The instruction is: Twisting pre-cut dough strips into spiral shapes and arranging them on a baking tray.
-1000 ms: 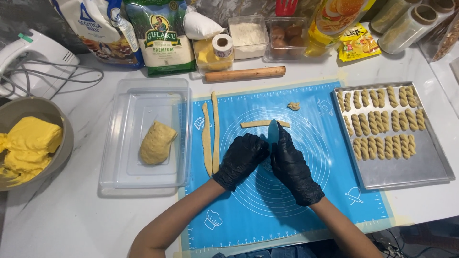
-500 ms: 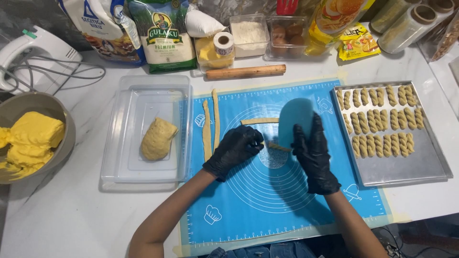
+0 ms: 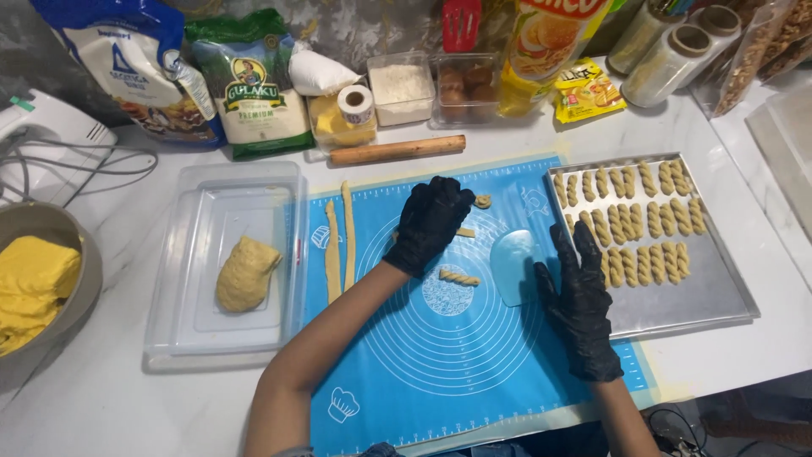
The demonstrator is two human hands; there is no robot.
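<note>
One new twist down mid-mat, loose, touching neither hand. Half a second ago both hands closed around it; now split apart.

- Left hand: moved up the mat, now over the short strip. Fingers curled down and close together; cannot tell if pinching it.
- Right hand: pulled back to the mat's right edge, just beside the scraper, fingertips at the tray rim. Fingers spread flat, gripping nothing.
- Scraper: lying flat on the mat between twist and right hand, let go since half a second ago.

Reading, as a judgement: one piece shaped and released but not on the tray yet; attention shifted to the short strip.

Counts:
- 1 loose twist on the mat
- 1 short strip, partly under the left hand
- 1 small dough scrap above it
- 2 long strips, side by side at the mat's left edge
- 1 dough lump in the clear tub
- roughly 20 twists in three rows on the tray; exact count blocked by the right hand
- 1 rolling pin behind the mat
- 1 scraper, 1 tray, 1 mat
</note>
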